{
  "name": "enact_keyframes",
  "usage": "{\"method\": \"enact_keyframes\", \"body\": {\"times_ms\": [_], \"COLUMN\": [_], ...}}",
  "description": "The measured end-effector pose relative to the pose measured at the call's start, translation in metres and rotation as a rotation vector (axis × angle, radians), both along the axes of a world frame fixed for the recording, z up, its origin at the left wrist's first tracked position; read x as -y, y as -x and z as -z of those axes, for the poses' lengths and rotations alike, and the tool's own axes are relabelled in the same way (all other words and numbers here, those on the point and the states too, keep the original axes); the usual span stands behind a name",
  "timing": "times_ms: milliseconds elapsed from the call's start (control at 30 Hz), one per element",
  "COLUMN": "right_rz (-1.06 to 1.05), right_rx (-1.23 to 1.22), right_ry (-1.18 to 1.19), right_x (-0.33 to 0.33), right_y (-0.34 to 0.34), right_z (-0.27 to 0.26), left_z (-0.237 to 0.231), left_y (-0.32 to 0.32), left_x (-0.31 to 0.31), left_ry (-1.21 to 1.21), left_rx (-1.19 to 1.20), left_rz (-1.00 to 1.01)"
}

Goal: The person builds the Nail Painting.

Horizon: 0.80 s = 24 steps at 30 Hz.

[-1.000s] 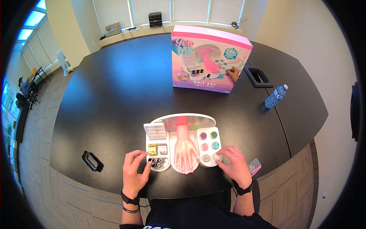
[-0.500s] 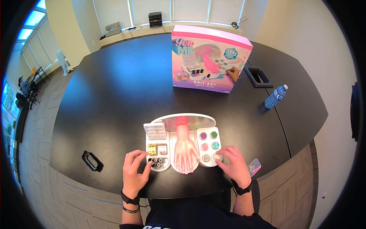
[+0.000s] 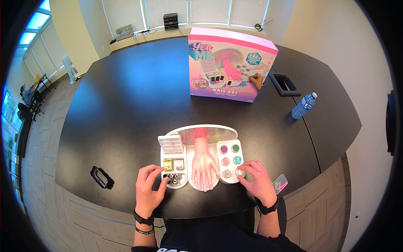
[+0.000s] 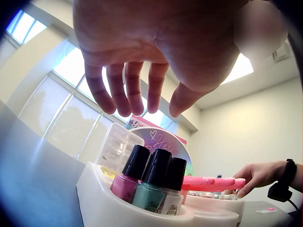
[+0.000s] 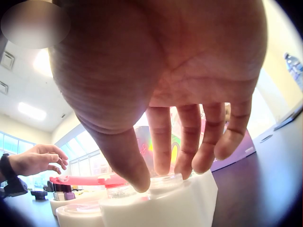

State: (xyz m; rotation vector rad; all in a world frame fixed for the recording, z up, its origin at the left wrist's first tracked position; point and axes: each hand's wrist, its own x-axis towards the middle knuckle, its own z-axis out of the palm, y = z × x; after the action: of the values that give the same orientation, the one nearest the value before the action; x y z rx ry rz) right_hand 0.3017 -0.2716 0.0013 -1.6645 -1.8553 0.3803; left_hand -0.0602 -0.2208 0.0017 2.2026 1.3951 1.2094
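A white nail art station (image 3: 188,148) stands near the table's front edge, with a pink model hand (image 3: 202,161) in its middle. My left hand (image 3: 148,191) hovers with loosely bent fingers beside the left tray, above the black-capped nail polish bottles (image 4: 150,191) and holding nothing. Two small rolls (image 3: 173,164), one yellow, sit behind the bottles. My right hand (image 3: 259,183) pinches a small clear jar (image 5: 165,183) at the near right corner of the right tray between thumb and fingers. Several glitter pots (image 3: 226,161), purple, green, pink, teal and silver, fill that tray's other wells.
A pink nail art box (image 3: 226,67) stands upright farther back. To the right are a water bottle (image 3: 304,106) and a black table socket recess (image 3: 294,93). A small clear-and-pink package (image 3: 280,183) lies by my right wrist; a black object (image 3: 100,177) lies far left.
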Motion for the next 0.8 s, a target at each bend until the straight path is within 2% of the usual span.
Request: {"method": "enact_keyframes", "body": {"times_ms": [800], "right_rz": [0.021], "right_rx": [-0.020], "right_ry": [-0.004], "right_x": [-0.0009], "right_y": [0.0000], "right_z": [0.0033], "left_z": [-0.0003], "left_y": [0.0010], "left_x": [0.0007], "left_ry": [-0.001], "left_rx": [-0.009], "left_rz": [-0.005]}}
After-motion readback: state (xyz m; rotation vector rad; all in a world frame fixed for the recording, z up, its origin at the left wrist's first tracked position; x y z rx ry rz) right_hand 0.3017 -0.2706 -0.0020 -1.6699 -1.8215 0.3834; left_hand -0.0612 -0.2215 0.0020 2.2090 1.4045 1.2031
